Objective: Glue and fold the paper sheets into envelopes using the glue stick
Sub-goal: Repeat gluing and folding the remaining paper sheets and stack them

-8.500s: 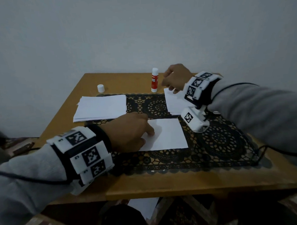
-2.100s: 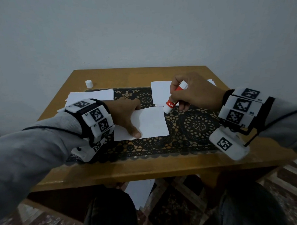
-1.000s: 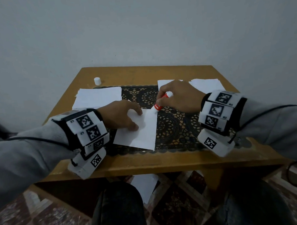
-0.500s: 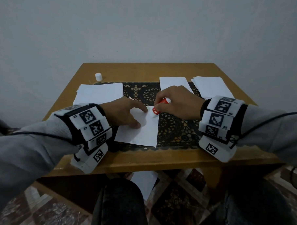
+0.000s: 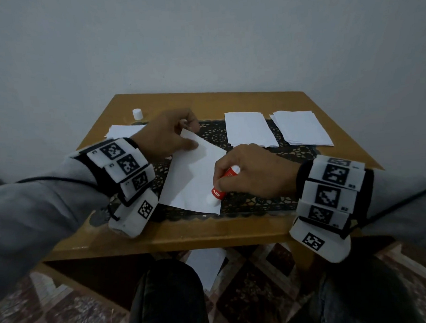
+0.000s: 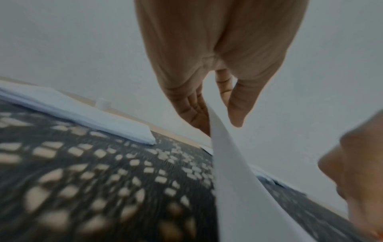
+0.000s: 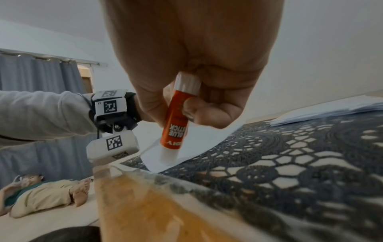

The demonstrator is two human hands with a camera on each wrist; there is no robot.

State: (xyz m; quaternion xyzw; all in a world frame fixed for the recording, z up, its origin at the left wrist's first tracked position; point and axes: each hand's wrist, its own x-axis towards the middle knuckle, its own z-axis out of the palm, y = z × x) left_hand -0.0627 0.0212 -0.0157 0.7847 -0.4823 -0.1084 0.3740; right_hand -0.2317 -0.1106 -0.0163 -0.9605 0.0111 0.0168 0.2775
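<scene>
A white paper sheet (image 5: 193,177) lies slanted on the black lace mat (image 5: 257,204). My left hand (image 5: 188,132) pinches its far left corner between thumb and fingers and lifts that edge, as the left wrist view shows, where the left hand (image 6: 216,118) grips the sheet (image 6: 232,180). My right hand (image 5: 226,179) grips the red and white glue stick (image 5: 217,192), tilted with its white tip pressed on the sheet near the front right corner. In the right wrist view the glue stick (image 7: 176,124) stands tip down on the sheet (image 7: 203,140).
A paper stack (image 5: 122,130) lies at the back left with a white cap (image 5: 137,113) behind it. Two more stacks (image 5: 249,130) (image 5: 303,129) lie at the back right. The table's front edge (image 5: 186,238) is close. A person (image 7: 41,193) lies on the floor.
My right hand has drawn the glue stick down the sheet's right edge from the far corner to the near one. My left hand went from pressing the sheet flat to pinching its far corner.
</scene>
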